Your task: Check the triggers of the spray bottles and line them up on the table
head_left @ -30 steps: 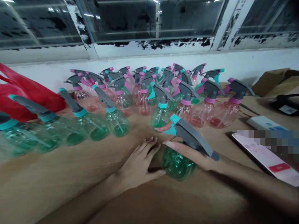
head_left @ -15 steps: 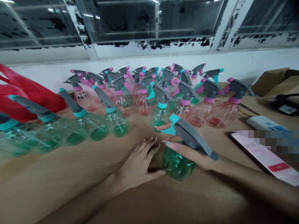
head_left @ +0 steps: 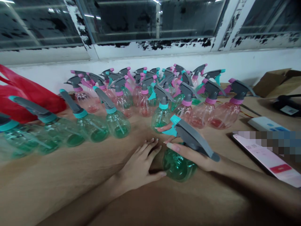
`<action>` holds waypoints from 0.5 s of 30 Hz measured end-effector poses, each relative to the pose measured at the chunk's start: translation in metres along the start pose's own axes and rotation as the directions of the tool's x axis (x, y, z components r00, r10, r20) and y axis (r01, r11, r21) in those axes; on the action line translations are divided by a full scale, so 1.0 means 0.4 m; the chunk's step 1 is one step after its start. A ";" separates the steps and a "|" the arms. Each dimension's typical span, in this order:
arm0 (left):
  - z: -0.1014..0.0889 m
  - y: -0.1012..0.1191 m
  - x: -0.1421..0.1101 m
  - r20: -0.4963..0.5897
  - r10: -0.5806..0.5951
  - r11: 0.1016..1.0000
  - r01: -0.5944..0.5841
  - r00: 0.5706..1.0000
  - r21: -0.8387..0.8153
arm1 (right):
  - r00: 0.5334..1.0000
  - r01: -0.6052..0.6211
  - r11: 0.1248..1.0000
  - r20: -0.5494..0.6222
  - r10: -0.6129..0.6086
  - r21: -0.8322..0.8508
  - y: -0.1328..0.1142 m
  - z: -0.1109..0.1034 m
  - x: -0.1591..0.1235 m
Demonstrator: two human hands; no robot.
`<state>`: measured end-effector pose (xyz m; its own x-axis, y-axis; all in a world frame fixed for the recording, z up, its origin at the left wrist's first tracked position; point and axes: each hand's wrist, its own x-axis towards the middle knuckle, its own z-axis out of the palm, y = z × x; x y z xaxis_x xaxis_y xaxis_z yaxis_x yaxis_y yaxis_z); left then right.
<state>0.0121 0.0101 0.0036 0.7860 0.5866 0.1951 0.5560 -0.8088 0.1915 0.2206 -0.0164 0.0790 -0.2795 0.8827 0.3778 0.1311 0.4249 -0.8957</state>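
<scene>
My right hand (head_left: pixel 195 153) is wrapped round the neck of a green spray bottle (head_left: pixel 177 166) with a grey and teal trigger head (head_left: pixel 195 136). The bottle's collar is hidden behind the fingers, and the nozzle points to the upper left. To the left of that bottle, my left hand (head_left: pixel 142 161) lies flat on the wooden table (head_left: pixel 94 185), fingers stretched out, its thumb tip close to the bottle's side. I cannot tell whether the thumb touches it. Just beyond my hands stands another green spray bottle (head_left: pixel 162 116) with a teal collar.
Several green spray bottles (head_left: pixel 117 124) line the left, and several pink ones (head_left: pixel 224 114) crowd the back. A red plastic bag (head_left: pixel 30 97) sits at far left. On the right lie a phone (head_left: pixel 270 163), a white power strip (head_left: pixel 268 124) and an open cardboard box (head_left: pixel 272 83).
</scene>
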 end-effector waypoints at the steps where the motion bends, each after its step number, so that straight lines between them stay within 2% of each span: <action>1: -0.001 0.000 0.000 0.005 0.000 1.000 0.000 1.000 0.000 | 1.000 -0.003 1.000 -0.002 0.003 -0.008 0.000 -0.001 0.000; 15: -0.012 0.006 0.006 0.073 -0.015 1.000 0.013 0.997 0.024 | 0.996 -0.024 0.984 0.086 0.040 -0.177 0.005 -0.037 0.007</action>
<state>0.0140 0.0099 0.0092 0.7951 0.5941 0.1215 0.5728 -0.8016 0.1714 0.2343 -0.0100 0.0817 -0.3545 0.8786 0.3200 0.3045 0.4320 -0.8489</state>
